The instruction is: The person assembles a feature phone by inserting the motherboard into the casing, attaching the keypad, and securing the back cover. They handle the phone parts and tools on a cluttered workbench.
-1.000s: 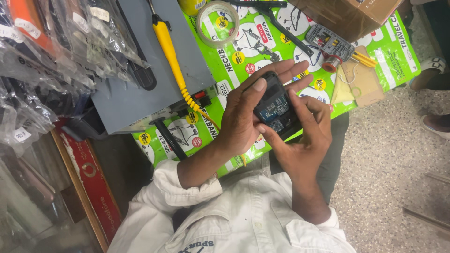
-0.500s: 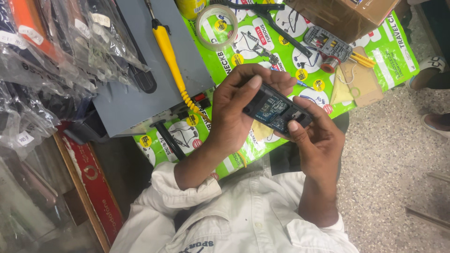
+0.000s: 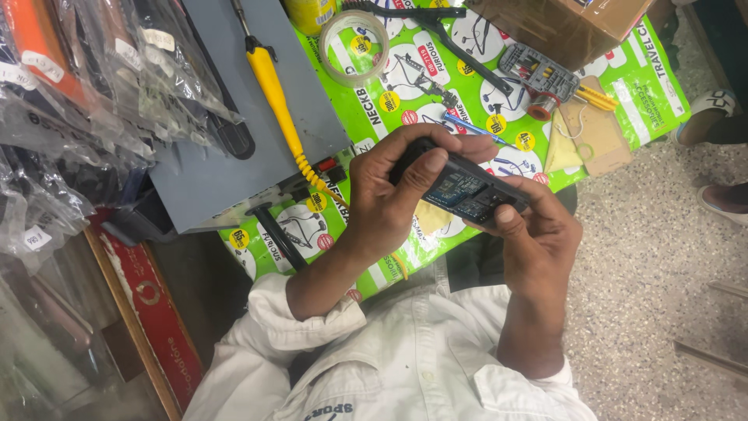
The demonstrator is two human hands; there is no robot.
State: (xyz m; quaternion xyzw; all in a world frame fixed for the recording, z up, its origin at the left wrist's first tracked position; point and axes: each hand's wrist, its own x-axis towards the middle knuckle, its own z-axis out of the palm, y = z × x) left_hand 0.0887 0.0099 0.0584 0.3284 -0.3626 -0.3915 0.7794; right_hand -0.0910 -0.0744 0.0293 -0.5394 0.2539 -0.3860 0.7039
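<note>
Both hands hold a small dark phone (image 3: 466, 192) with its back off and the circuit board showing. My left hand (image 3: 389, 195) wraps the phone's left end, with the thumb lying across the board. The right end rests in my right hand (image 3: 541, 234), whose thumb presses on the lower edge. The phone is held above the front edge of a table covered with a green printed sheet (image 3: 389, 93). My white shirt sleeves fill the bottom of the view.
A yellow-handled soldering iron (image 3: 273, 78) lies on a grey box (image 3: 226, 156). On the sheet are a roll of clear tape (image 3: 354, 35), a bit set (image 3: 538, 70) and a cardboard box (image 3: 561, 27). Bagged goods (image 3: 70, 101) hang at left. Another person's shoes (image 3: 725, 117) stand on the speckled floor.
Both hands have turned the phone, which now lies more lengthwise across the view. My left thumb has slid onto the board.
</note>
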